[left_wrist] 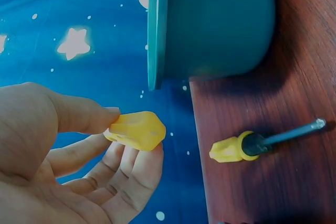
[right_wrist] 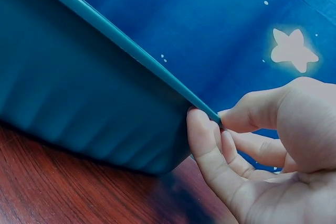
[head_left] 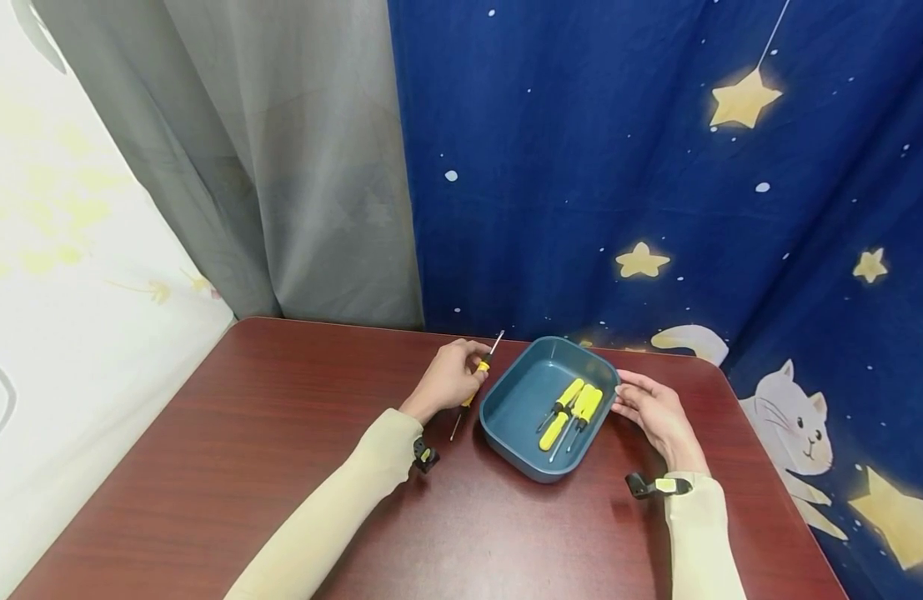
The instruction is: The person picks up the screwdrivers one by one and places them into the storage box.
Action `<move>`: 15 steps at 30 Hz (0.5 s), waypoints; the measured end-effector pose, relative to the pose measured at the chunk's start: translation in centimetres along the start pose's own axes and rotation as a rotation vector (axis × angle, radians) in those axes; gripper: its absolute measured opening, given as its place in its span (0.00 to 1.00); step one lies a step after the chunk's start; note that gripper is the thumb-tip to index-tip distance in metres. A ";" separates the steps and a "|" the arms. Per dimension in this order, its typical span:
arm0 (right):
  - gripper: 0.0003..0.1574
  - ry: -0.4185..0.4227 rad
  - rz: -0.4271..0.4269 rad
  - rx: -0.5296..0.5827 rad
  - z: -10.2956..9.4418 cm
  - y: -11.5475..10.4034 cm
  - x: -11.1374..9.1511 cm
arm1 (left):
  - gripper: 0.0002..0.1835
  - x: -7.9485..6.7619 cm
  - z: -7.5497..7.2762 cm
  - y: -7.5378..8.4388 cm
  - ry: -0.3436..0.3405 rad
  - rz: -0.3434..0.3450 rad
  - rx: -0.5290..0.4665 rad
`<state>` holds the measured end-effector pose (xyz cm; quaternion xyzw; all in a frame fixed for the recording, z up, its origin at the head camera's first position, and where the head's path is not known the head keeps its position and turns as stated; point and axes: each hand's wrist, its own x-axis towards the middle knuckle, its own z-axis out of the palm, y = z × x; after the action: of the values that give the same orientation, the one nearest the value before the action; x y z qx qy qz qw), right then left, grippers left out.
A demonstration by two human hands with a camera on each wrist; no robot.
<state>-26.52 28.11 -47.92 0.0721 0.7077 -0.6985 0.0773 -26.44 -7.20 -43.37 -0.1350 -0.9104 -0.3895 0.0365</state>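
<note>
My left hand pinches the yellow handle of a screwdriver between thumb and fingers, just left of a blue plastic box. In the head view its metal shaft points up and away from me. Below that hand, a second screwdriver with a yellow handle and black collar lies on the table, its shaft toward me. At the box's right side my right hand pinches the rim between thumb and fingers. Inside the box, several yellow-handled screwdrivers lie together toward the right.
The dark red wooden table has its far edge close behind the box. A blue curtain with stars and a grey curtain hang behind it. White patterned cloth hangs at the left.
</note>
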 end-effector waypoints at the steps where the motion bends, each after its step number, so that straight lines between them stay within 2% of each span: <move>1: 0.33 0.000 0.000 -0.001 0.0 0.0 0.0 | 0.19 0.0 0.1 0.2 -0.007 -0.001 0.000; 15: 0.33 -0.001 -0.003 0.011 0.1 -0.1 0.0 | 0.20 0.6 1.2 2.2 -0.050 0.022 0.052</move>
<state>-26.57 28.04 -47.88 0.0710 0.7039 -0.7026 0.0763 -26.35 -4.80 -42.58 -0.1535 -0.9194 -0.3615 0.0214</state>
